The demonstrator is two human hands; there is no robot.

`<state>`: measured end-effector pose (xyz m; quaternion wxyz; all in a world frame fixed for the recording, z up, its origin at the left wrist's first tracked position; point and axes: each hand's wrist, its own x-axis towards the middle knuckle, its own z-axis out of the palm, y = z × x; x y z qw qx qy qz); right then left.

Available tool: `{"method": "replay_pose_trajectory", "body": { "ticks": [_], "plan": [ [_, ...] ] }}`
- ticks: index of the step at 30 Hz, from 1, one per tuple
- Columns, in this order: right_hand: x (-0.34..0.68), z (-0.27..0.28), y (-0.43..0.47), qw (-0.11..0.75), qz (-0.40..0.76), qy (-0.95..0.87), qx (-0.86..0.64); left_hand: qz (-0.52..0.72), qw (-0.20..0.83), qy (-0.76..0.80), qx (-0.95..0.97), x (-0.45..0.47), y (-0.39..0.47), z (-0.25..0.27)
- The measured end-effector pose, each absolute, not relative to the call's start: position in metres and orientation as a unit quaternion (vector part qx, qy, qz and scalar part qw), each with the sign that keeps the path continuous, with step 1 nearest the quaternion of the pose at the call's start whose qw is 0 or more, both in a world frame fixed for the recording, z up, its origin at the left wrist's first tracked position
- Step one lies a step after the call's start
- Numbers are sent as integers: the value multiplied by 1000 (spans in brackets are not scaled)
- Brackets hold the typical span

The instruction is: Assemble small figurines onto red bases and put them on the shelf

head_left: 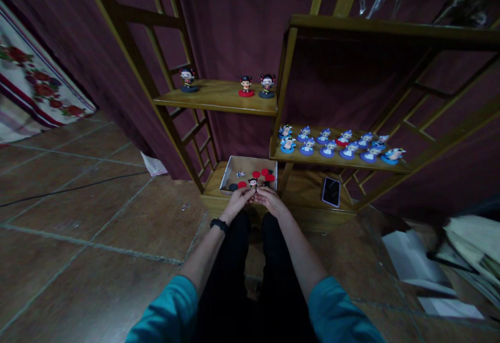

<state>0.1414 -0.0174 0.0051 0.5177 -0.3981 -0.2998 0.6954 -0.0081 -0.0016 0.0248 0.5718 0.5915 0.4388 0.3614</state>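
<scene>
Between my two hands, at the front edge of a shallow white box, is a small figurine with a dark-haired head and a pale face. My left hand and my right hand meet at its lower part, fingers closed on it from both sides. What lies under the fingertips is hidden. The box stands on the low shelf and holds red round bases, dark round bases and a small black-and-white piece.
Three dark-haired figurines on round bases, one of them red-based, stand on the upper left shelf. Several blue and purple figurines fill the right shelf. A phone lies on the low shelf. White boxes sit on the floor at right.
</scene>
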Motion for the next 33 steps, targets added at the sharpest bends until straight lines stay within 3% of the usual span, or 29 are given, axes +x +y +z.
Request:
{"method": "replay_pose_trajectory", "body": {
  "ticks": [33],
  "plan": [
    [141,1,-16,529,692,-328,-366,420,559,399,593,-6,5,3]
  ]
}}
